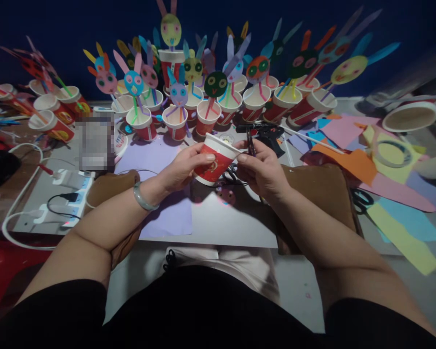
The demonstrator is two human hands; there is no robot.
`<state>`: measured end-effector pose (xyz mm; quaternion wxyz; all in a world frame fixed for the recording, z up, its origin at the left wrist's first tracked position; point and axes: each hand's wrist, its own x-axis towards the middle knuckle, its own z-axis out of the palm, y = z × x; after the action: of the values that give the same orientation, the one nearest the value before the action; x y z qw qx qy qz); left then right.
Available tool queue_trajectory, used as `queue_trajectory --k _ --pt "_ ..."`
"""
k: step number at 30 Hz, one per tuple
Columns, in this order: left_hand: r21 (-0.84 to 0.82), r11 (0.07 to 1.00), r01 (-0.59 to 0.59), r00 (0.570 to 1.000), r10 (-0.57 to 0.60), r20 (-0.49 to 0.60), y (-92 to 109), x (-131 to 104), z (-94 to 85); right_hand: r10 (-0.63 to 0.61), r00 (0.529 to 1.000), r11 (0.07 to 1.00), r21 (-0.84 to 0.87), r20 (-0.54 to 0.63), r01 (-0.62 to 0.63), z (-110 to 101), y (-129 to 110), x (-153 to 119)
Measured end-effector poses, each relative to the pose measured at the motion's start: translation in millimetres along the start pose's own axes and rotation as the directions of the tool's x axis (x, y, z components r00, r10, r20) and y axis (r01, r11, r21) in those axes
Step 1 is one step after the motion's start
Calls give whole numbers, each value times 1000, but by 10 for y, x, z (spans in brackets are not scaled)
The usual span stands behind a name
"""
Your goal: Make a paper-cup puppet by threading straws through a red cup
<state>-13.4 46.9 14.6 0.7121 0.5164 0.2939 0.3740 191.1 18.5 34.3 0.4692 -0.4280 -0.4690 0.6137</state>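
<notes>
A red paper cup (215,162) with a white rim is tilted above the table in front of me. My left hand (183,167) grips the cup's left side, thumb across its front. My right hand (263,169) is at the right of the rim, its thumb and fingers pinched near the edge, with a dark, slim object (250,142) between the fingers; what it is cannot be made out. Below the cup lie a small pink round piece (226,194) and a purple sheet (167,213). Black scissors are partly hidden behind the cup.
Many red cups with paper rabbit heads, such as a green-faced one (215,84), stand along the back. Coloured paper scraps (359,157), a tape roll (393,153) and scissors (362,199) lie right. A power strip (80,194) with cables is left; brown pads (314,194) lie under both forearms.
</notes>
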Motion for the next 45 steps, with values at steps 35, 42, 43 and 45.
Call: queue_trajectory --k 35,42,43,45 --pt "551 752 -363 886 461 -46 -388 90 -135 -45 997 998 -29 67 47 115 43 -137" --pt "180 962 -204 972 221 -77 -240 93 -134 -224 970 948 -254 -95 194 -25 46 -62" --pt "154 971 -181 979 192 -62 -208 78 -117 -230 969 949 -245 -95 201 -47 67 -36" --pt "102 986 -132 990 136 -32 -157 49 -80 -234 967 951 -229 -100 207 -80 113 7"
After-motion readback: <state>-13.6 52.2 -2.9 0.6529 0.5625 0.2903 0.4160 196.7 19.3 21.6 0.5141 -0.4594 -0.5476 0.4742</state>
